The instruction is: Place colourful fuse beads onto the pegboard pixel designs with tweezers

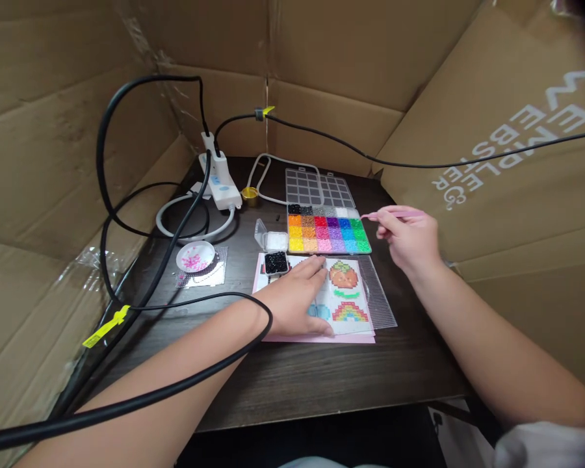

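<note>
My left hand (299, 296) lies flat, fingers spread, on a pattern sheet (338, 325) with pixel pictures, among them an orange fruit-like figure and a rainbow. A clear pegboard (377, 292) overlaps the sheet and sticks out at its right. Short green beads (346, 294) form a curved row below the orange figure. Pink tweezers (404, 213) are pinched in my right hand (409, 240), their tip at the right edge of the bead box (329, 250). That box stands open, its compartments filled with beads sorted by colour. Part of the sheet is hidden under my left hand.
Small containers of black beads (276, 262) and white beads (275, 242) stand left of the box. A white dish (195, 257) holds pink beads. Behind are a power strip (220, 175) and a gold cup (249, 195). Black cables (104, 156) loop across the left; cardboard walls (331, 52) surround the table.
</note>
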`<state>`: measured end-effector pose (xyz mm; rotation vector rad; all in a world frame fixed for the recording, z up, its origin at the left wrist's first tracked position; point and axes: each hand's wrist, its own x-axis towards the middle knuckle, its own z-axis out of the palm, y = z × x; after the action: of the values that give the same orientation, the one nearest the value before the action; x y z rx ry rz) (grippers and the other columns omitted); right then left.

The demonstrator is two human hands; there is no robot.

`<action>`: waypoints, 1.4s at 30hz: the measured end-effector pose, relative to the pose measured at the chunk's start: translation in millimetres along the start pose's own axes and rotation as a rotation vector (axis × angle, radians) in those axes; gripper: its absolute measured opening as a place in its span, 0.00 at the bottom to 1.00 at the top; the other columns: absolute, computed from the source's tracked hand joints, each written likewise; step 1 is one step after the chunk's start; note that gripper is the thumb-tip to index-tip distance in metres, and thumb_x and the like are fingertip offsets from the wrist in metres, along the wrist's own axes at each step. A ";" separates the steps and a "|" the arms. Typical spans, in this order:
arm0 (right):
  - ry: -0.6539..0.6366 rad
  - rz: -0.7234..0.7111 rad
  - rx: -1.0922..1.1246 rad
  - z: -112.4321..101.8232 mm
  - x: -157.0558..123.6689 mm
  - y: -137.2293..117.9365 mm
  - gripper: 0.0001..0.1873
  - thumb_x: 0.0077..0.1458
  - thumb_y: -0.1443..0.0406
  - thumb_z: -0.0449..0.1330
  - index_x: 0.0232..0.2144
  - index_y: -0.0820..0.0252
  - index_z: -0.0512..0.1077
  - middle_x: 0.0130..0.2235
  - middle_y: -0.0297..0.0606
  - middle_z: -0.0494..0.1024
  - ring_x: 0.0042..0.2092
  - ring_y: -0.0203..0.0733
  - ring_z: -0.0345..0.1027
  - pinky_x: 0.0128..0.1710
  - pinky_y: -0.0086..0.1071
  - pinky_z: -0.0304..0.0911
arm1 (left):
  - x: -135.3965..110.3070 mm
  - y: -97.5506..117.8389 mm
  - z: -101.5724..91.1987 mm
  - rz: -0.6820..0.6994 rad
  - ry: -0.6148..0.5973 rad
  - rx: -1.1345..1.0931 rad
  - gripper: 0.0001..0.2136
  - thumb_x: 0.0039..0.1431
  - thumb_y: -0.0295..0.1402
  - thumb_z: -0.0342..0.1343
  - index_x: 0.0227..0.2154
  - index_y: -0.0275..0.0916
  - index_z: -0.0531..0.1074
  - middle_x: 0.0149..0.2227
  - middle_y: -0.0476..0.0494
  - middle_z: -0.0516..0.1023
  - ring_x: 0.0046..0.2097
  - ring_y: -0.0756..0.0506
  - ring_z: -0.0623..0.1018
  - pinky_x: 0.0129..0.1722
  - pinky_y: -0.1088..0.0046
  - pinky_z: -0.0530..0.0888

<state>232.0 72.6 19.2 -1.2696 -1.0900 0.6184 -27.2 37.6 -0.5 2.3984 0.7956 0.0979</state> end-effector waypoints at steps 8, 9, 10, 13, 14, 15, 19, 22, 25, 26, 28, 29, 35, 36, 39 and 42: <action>0.082 0.061 -0.010 -49.5 -18.9 32.2 0.09 0.45 0.62 0.71 0.24 0.63 0.78 0.32 0.44 0.82 0.21 0.31 0.64 0.18 0.29 0.60 | 3.3 3.0 -3.6 -0.036 -0.025 0.008 0.51 0.50 0.56 0.66 0.69 0.31 0.52 0.73 0.28 0.42 0.73 0.31 0.46 0.70 0.54 0.54; 0.078 0.070 0.006 -48.5 -19.9 33.8 0.09 0.45 0.62 0.71 0.24 0.63 0.78 0.32 0.44 0.82 0.21 0.31 0.64 0.18 0.29 0.60 | 3.9 4.1 -4.8 -0.045 -0.036 0.018 0.51 0.50 0.55 0.66 0.69 0.30 0.52 0.73 0.27 0.42 0.73 0.31 0.45 0.70 0.54 0.54; 0.068 0.072 0.016 -47.0 -20.5 34.9 0.08 0.45 0.62 0.71 0.24 0.63 0.79 0.32 0.44 0.81 0.21 0.31 0.64 0.18 0.29 0.60 | 4.5 5.2 -5.8 -0.053 -0.044 0.026 0.51 0.50 0.55 0.66 0.69 0.30 0.52 0.73 0.27 0.42 0.73 0.31 0.45 0.70 0.54 0.54; 0.024 0.056 -0.005 -42.5 -20.8 36.2 0.08 0.47 0.62 0.71 0.26 0.62 0.81 0.33 0.43 0.81 0.22 0.32 0.65 0.18 0.29 0.61 | 5.5 6.7 -7.5 -0.071 -0.045 0.025 0.51 0.50 0.55 0.66 0.69 0.30 0.54 0.73 0.27 0.43 0.73 0.30 0.47 0.70 0.54 0.54; 0.012 0.047 -0.024 -41.6 -20.8 36.4 0.08 0.48 0.61 0.70 0.26 0.61 0.81 0.34 0.43 0.81 0.22 0.32 0.65 0.18 0.29 0.61 | 5.6 6.5 -7.4 -0.073 -0.040 0.016 0.50 0.50 0.55 0.66 0.68 0.31 0.54 0.73 0.28 0.44 0.73 0.30 0.47 0.70 0.54 0.55; 0.003 0.039 -0.043 -41.1 -21.0 36.4 0.09 0.48 0.60 0.70 0.27 0.61 0.82 0.34 0.43 0.81 0.23 0.32 0.65 0.19 0.30 0.61 | 5.6 6.2 -7.0 -0.072 -0.034 0.009 0.50 0.49 0.55 0.66 0.68 0.32 0.55 0.73 0.28 0.44 0.73 0.30 0.47 0.70 0.54 0.55; -0.022 -0.014 -0.111 -42.6 -21.6 34.4 0.09 0.51 0.59 0.69 0.29 0.60 0.83 0.35 0.41 0.82 0.23 0.33 0.65 0.20 0.31 0.63 | 5.0 4.1 -5.1 -0.059 -0.011 0.008 0.49 0.50 0.55 0.66 0.68 0.33 0.55 0.73 0.29 0.45 0.73 0.30 0.48 0.70 0.54 0.54; -0.020 -0.034 -0.122 -46.4 -21.4 31.1 0.09 0.52 0.59 0.69 0.29 0.59 0.83 0.34 0.41 0.82 0.23 0.34 0.65 0.21 0.32 0.64 | 4.8 3.5 -4.6 -0.062 -0.005 0.009 0.49 0.49 0.56 0.66 0.68 0.34 0.56 0.73 0.29 0.46 0.72 0.30 0.49 0.70 0.53 0.55; -0.043 0.012 -0.021 -51.8 -21.7 27.2 0.09 0.51 0.59 0.69 0.27 0.59 0.82 0.34 0.42 0.82 0.22 0.34 0.64 0.20 0.32 0.62 | 5.3 2.6 -4.0 -0.058 0.001 0.017 0.48 0.49 0.56 0.66 0.68 0.34 0.57 0.73 0.30 0.47 0.72 0.30 0.50 0.70 0.53 0.55; -0.083 0.033 0.026 -53.6 -22.3 25.9 0.08 0.51 0.60 0.70 0.26 0.59 0.81 0.34 0.43 0.83 0.22 0.34 0.64 0.20 0.32 0.61 | 5.5 2.0 -3.6 -0.054 0.008 0.022 0.48 0.49 0.56 0.66 0.67 0.34 0.57 0.73 0.30 0.47 0.72 0.30 0.50 0.70 0.53 0.55; -0.205 0.065 0.103 -56.3 -24.4 23.8 0.07 0.51 0.61 0.70 0.26 0.59 0.81 0.32 0.42 0.83 0.22 0.33 0.63 0.20 0.31 0.59 | 6.0 0.8 -2.6 -0.050 0.021 0.031 0.49 0.49 0.56 0.66 0.67 0.34 0.57 0.73 0.29 0.48 0.72 0.30 0.50 0.70 0.53 0.55; -0.280 0.076 0.120 -57.1 -25.9 23.0 0.06 0.52 0.61 0.70 0.27 0.58 0.82 0.31 0.41 0.83 0.21 0.33 0.63 0.20 0.31 0.59 | 6.2 0.3 -2.3 -0.052 0.022 0.036 0.49 0.49 0.57 0.66 0.67 0.33 0.57 0.73 0.29 0.47 0.72 0.30 0.50 0.70 0.53 0.56; -0.657 0.150 0.044 -56.6 -35.2 20.7 0.06 0.51 0.62 0.70 0.31 0.58 0.83 0.29 0.39 0.83 0.23 0.34 0.67 0.24 0.31 0.64 | 6.8 2.2 -2.8 -0.067 0.000 0.073 0.49 0.49 0.56 0.66 0.67 0.33 0.56 0.73 0.30 0.47 0.73 0.32 0.50 0.70 0.55 0.55; -0.691 0.162 0.035 -56.4 -36.1 20.6 0.06 0.50 0.62 0.71 0.30 0.58 0.83 0.28 0.39 0.83 0.23 0.34 0.68 0.24 0.31 0.65 | 6.9 2.7 -2.9 -0.067 0.000 0.078 0.49 0.49 0.56 0.67 0.67 0.33 0.56 0.73 0.30 0.47 0.73 0.33 0.50 0.70 0.55 0.55; -0.739 0.180 0.014 -55.9 -37.2 20.6 0.06 0.50 0.62 0.71 0.30 0.58 0.83 0.27 0.38 0.82 0.23 0.35 0.68 0.24 0.30 0.65 | 6.7 3.1 -2.7 -0.076 -0.010 0.093 0.49 0.49 0.56 0.67 0.67 0.31 0.56 0.73 0.29 0.47 0.73 0.33 0.50 0.70 0.56 0.55; -0.745 0.180 -0.006 -55.2 -36.7 20.5 0.07 0.49 0.61 0.71 0.29 0.59 0.83 0.26 0.38 0.81 0.24 0.34 0.68 0.24 0.29 0.65 | 6.3 2.2 -1.8 -0.081 -0.015 0.102 0.50 0.49 0.56 0.67 0.67 0.30 0.56 0.73 0.29 0.47 0.73 0.33 0.50 0.70 0.56 0.54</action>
<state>270.6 21.5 -7.6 -1.1708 -1.5837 1.2872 -21.3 40.8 1.5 2.4555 0.9092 0.0068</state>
